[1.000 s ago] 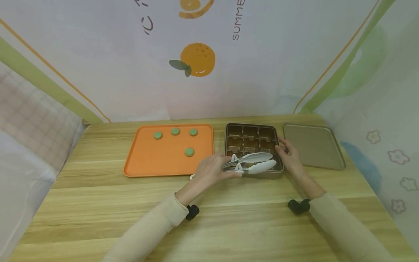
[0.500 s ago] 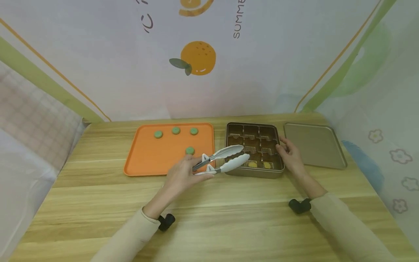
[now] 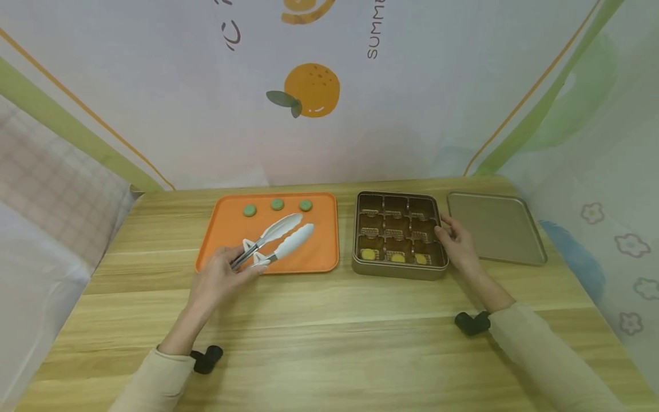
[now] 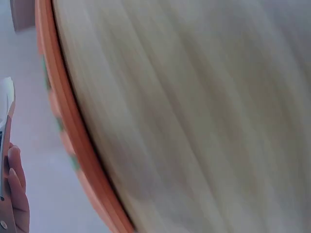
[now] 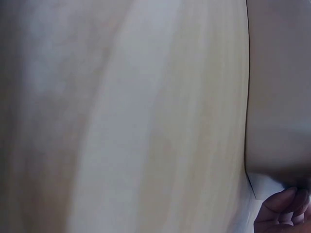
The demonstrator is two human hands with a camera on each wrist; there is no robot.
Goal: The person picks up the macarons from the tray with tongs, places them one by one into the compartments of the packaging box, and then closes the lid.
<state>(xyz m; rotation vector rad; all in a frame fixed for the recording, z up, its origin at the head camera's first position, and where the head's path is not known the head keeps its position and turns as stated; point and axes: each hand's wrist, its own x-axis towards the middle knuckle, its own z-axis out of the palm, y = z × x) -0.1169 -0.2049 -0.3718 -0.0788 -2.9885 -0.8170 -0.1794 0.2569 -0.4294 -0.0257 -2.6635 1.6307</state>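
My left hand (image 3: 218, 280) holds white-tipped metal tongs (image 3: 280, 226) by their arms, the two scalloped heads spread apart over the orange tray (image 3: 218, 246). Three small green round cookies show along the tray's back, one of them the right-hand cookie (image 3: 306, 205). In the left wrist view, fingers (image 4: 17, 184) lie along the tongs at the left edge. My right hand (image 3: 460, 246) grips the right side of a square brown tin (image 3: 396, 270), thumb at its rim. In the right wrist view, curled fingertips (image 5: 282, 206) meet the tin's wall (image 5: 279, 97).
The tin has a brown insert divided into several compartments (image 3: 395, 226). Yellow round pieces, such as the left one (image 3: 368, 254), lie in its front row. A flat brown-gold lid (image 3: 499, 229) lies to the right on the wooden table (image 3: 340, 343). A printed cloth (image 3: 412, 114) hangs behind.
My left hand has carried the tongs left from above the tin to above the orange tray, where they now cover the spot of the front green cookie. My right hand has stayed at the tin.
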